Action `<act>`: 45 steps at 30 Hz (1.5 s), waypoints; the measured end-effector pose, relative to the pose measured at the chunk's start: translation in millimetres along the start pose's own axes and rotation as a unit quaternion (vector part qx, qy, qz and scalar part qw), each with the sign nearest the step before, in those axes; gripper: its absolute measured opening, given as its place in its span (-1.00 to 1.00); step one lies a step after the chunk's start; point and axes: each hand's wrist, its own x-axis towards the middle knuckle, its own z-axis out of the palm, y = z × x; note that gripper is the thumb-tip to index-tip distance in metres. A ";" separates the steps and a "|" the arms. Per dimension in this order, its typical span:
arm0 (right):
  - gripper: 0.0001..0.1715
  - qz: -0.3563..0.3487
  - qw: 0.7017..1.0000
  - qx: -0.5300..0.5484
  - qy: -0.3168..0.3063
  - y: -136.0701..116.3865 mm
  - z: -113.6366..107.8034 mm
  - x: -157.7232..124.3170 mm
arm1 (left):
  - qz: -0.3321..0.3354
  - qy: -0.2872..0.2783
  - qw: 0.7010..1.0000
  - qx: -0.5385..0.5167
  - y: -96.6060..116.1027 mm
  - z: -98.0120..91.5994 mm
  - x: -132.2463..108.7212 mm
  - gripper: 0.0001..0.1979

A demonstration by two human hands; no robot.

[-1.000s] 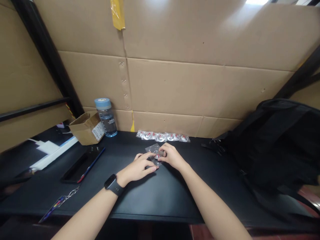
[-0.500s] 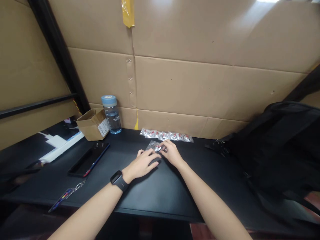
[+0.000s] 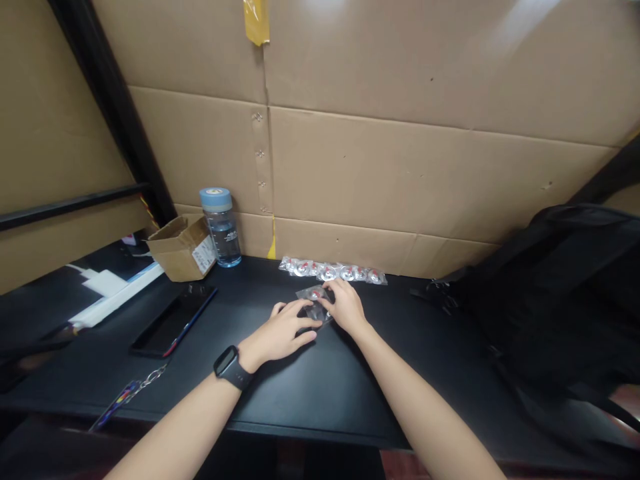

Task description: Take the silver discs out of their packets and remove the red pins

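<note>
A clear plastic packet [image 3: 314, 294] with a shiny round piece and a red mark inside lies on the black desk between my hands. My left hand [image 3: 283, 331] rests flat with its fingers apart, the fingertips touching the packet's near left side. At the packet's right edge, my right hand [image 3: 346, 305] is closed, thumb and fingers pinching the plastic. Part of the packet is hidden under my fingers. Just beyond my hands, a row of similar packets [image 3: 329, 272] with silver discs and red marks lies along the cardboard wall.
A blue-capped water bottle [image 3: 225, 233] stands beside an open cardboard box [image 3: 177, 257]. A phone [image 3: 175, 320], a keychain [image 3: 125, 397] and a white power strip [image 3: 117, 297] lie on the left. A black backpack [image 3: 560, 300] fills the right side of the desk [image 3: 400, 373].
The packet now lies flatter and more spread out, with its disc and red mark showing. My right hand has shifted slightly right; my left fingers are a little lower. The view has moved slightly.
</note>
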 end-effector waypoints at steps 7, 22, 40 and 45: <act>-0.67 -0.056 0.981 0.154 -0.106 2.9 -19.7 -3.7 | -0.040 0.051 0.997 -0.029 -2.4 -10.7 -0.1 -0.58; -0.90 0.011 0.975 0.207 -0.083 23.6 -13.9 -8.1 | -0.175 0.146 0.974 -0.019 -13.2 2.4 20.6 -0.82; -0.62 -0.041 0.988 0.084 -0.124 -1.1 -10.5 -5.6 | -0.150 0.176 0.973 0.018 -5.5 3.5 19.6 -0.67; -0.67 -0.011 0.974 0.183 -0.131 -3.7 -11.1 -7.5 | -0.158 0.151 0.975 -0.048 -9.3 2.9 18.5 -0.64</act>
